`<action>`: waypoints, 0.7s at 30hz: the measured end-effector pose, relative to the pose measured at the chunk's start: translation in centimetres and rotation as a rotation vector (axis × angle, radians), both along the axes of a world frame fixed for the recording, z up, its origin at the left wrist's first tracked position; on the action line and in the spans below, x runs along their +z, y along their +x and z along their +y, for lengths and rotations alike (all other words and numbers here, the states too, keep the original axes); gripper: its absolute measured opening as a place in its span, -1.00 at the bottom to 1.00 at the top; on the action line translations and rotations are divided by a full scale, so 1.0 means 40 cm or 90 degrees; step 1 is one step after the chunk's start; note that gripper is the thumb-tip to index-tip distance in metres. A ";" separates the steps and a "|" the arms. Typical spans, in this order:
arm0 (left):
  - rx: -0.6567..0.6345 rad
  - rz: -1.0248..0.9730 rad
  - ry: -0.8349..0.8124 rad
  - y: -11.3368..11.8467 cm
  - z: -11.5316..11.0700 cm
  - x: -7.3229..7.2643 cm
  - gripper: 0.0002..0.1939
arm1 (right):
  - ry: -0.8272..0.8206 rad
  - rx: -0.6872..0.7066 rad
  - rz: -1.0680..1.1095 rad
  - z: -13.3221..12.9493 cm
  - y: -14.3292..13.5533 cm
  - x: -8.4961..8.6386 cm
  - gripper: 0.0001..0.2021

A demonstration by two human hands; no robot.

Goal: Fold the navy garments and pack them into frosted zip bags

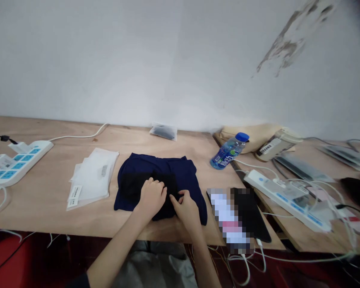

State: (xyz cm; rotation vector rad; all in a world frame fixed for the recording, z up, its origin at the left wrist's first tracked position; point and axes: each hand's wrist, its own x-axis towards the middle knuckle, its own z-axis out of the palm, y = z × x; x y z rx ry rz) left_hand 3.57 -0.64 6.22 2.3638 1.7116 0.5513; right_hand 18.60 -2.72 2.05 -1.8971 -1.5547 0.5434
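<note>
Left hand (152, 196) curled on black cloth (169, 182), fingertips hidden; right hand (186, 206) alongside; both grips unclear

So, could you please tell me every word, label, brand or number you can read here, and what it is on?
"COFFEE": on the tilted cup.
Bottle label: large white characters, too blurred to quote surely.
White sticker and printed block on the plastic bags: too small.
Phone screen: pixelated, unreadable.
</note>
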 end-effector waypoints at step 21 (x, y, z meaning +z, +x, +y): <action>0.111 -0.130 -0.148 0.022 0.065 0.066 -0.50 | 0.038 0.018 0.567 -0.059 -0.052 0.039 -0.54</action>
